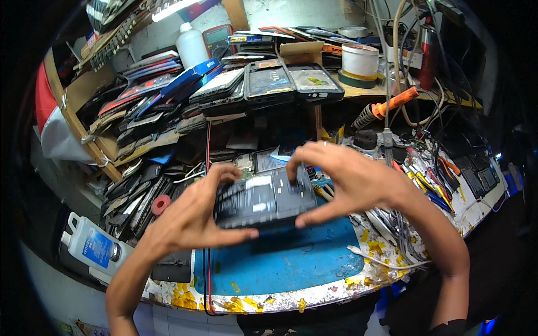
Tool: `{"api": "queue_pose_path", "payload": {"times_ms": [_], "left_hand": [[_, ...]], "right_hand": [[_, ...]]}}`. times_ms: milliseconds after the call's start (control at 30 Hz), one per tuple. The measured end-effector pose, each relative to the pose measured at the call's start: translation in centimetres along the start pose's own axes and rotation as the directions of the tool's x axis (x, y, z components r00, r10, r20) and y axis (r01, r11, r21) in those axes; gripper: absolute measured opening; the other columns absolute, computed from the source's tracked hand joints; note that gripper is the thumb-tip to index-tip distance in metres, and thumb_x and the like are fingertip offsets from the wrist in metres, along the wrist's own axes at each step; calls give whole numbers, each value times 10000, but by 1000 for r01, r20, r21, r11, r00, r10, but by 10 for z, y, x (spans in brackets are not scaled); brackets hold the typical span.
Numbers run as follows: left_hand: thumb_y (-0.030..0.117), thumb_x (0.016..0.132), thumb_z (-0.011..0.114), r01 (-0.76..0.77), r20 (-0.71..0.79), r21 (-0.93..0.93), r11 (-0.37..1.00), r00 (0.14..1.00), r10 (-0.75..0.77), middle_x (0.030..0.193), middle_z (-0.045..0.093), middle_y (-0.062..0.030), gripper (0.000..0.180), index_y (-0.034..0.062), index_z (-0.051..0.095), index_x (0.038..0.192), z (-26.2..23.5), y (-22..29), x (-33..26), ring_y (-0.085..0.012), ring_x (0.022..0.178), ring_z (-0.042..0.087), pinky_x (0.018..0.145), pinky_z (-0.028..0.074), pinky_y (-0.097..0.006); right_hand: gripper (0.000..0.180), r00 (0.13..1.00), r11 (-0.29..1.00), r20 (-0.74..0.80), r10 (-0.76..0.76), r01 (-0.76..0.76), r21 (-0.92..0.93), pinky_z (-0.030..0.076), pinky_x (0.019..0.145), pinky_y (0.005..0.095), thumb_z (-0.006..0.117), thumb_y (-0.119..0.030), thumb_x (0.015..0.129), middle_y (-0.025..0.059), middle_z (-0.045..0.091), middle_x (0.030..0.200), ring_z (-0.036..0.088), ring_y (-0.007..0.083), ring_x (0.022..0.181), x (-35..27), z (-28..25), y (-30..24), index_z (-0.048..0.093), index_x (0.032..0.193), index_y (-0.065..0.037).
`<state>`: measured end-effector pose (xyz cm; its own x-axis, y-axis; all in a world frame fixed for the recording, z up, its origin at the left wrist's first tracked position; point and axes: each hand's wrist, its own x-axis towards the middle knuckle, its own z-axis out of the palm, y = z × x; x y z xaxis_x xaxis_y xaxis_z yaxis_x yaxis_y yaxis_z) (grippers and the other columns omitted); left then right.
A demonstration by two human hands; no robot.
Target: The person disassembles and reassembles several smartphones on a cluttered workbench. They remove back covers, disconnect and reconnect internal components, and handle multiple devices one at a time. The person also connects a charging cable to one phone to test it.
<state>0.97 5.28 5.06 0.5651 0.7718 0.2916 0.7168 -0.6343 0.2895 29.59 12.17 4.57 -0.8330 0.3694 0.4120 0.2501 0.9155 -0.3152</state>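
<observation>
Over a blue work mat (280, 266) I hold a flat black phone (260, 200), seemingly with its back cover off, slightly blurred and tilted. A dark panel with small print and bright reflections shows on its upper face. My left hand (188, 217) grips its left end, thumb along the near edge and fingers on the far side. My right hand (356, 179) clasps the right end, thumb at the near corner and fingertips on the top face. Just beyond the phone lie a grey battery-like block (268, 161) and other parts, partly hidden.
Piled phone parts and covers (134, 193) crowd the left side, near a white bottle (92, 243) with a blue label. Tools (428, 187) and cables (404, 241) lie at right. An orange-handled soldering iron (395, 103) stands in a coil holder. Opened phone frames (269, 78) fill the shelf.
</observation>
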Motion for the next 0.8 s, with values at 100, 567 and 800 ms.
{"api": "queue_pose_path", "payload": {"times_ms": [100, 567, 800], "left_hand": [[442, 666, 867, 33, 51, -28, 999, 998, -32, 1075, 575, -252, 888, -79, 407, 1218, 11, 18, -33, -358, 993, 620, 871, 519, -403], [420, 691, 852, 93, 190, -31, 995, 978, -86, 1133, 566, -236, 857, -73, 416, 1239, 32, 7, -86, -368, 1058, 566, 906, 493, -410], [390, 671, 871, 37, 181, -75, 996, 983, -22, 1135, 574, -228, 849, -51, 409, 1230, 27, -9, -98, -379, 1070, 562, 916, 489, -423]], "right_hand": [[627, 995, 997, 90, -32, 25, 73, 492, 850, 446, 805, -446, 726, 194, 571, 1034, 588, 385, 994, -10, 16, -24, 527, 1121, -46], [587, 961, 976, 269, -59, -2, 219, 476, 949, 427, 738, -471, 813, 172, 531, 1313, 561, 342, 1164, -13, 47, -35, 558, 1169, -40], [232, 973, 935, 90, 213, -230, 272, 503, 910, 371, 716, -167, 865, 142, 677, 1051, 657, 255, 1021, 8, 21, 6, 632, 1020, -16]]}}
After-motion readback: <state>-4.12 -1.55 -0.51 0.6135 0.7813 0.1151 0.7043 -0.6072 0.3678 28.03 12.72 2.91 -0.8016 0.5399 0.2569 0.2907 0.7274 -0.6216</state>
